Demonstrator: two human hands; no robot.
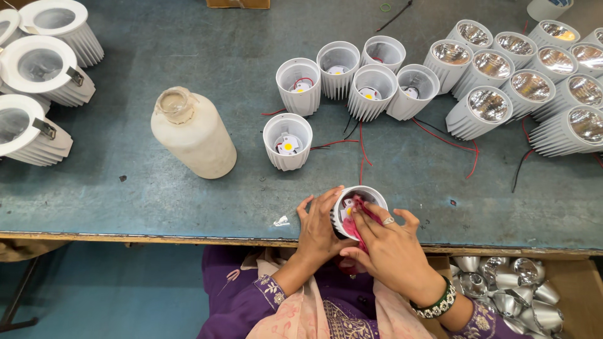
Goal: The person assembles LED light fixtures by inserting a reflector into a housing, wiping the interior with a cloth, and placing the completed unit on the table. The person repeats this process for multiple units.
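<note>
Your left hand [318, 231] grasps a white housing [358, 210] at the near table [157, 194] edge, partly hidden by your fingers. Your right hand [392, 248] presses a pink cloth [359, 221] inside it, fingers pinching the cloth. Far behind, six housings [339, 85] hold small yellow chips. A carton [568, 295] at near right holds silver reflectors [509, 285], cut off.

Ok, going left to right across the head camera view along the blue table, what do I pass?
White-rimmed finned lamp housings → cream plastic bottle lying on its side → open white finned lamp cups with red and black wires → white finned lamps fitted with shiny silver reflectors.
</note>
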